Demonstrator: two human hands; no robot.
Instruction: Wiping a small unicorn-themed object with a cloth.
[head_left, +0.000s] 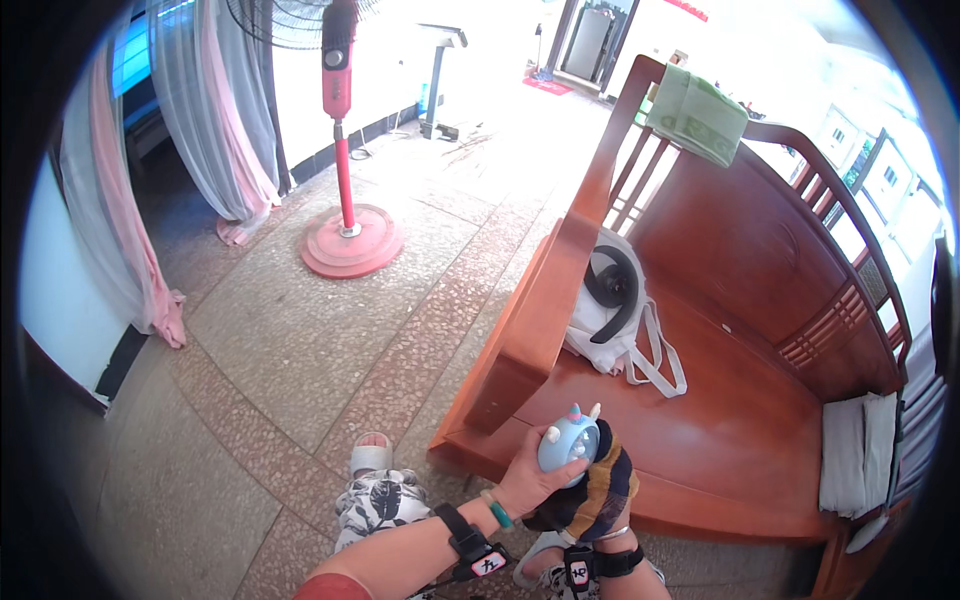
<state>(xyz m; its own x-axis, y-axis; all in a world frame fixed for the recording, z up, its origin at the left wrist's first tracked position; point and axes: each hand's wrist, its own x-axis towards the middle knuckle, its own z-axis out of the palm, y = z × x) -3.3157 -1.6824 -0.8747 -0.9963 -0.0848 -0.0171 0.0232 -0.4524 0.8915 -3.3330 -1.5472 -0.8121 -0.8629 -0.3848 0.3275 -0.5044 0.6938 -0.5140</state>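
Observation:
A light-blue rounded figure (568, 447) with a pink-and-blue horn, small white knobs and a clear window sits between my hands, over the front edge of a wooden bench. My left hand (534, 471) grips it from the left, thumb across its lower front. Against its right side is a striped cloth (600, 491) in dark, mustard and grey-blue. My right hand (622, 514) is mostly covered by this cloth, so whether it is worn or held cannot be told. Straps with small marked tags circle both wrists.
The reddish wooden bench (720, 435) bears a white bag (607, 349) with a black curved device (619, 285) and folded grey cloths (859, 454). A green towel (697, 112) hangs on its frame. A red pedestal fan (345, 176) and curtains (217, 127) stand left.

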